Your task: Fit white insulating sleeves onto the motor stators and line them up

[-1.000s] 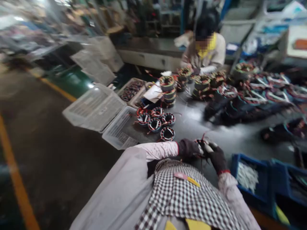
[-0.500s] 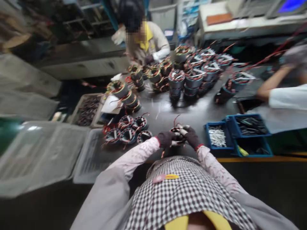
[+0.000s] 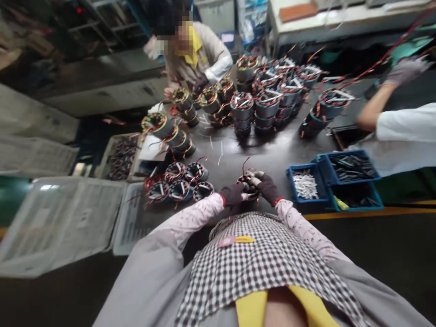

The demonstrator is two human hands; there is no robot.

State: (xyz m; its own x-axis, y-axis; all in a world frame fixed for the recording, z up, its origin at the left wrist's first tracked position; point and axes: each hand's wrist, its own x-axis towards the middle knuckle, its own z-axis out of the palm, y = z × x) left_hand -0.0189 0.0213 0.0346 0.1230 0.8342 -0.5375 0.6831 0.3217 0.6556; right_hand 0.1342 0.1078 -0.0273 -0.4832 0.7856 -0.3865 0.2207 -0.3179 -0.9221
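Observation:
On the table just in front of my apron stands a motor stator, a dark ring with copper windings and reddish wires sticking up. My left hand, in a dark glove, is closed on its left side with the fingertips at the rim. From the right, my right hand has its pale-tipped fingers bent together over the top edge. Whatever the fingertips pinch inside the ring is too small to make out. Several similar stators with white strips inside stand close by on the left.
Blue bins with white pieces and black sleeves stand at right. Stacked stators fill the table's far side. A co-worker is opposite; another person's gloved hand is at right. Clear plastic crates lie left.
The view has shifted slightly. Both my hands stay at the stator, the fingers moving a little at its rim. The hand of the person on the right has become visible beside a red wire.

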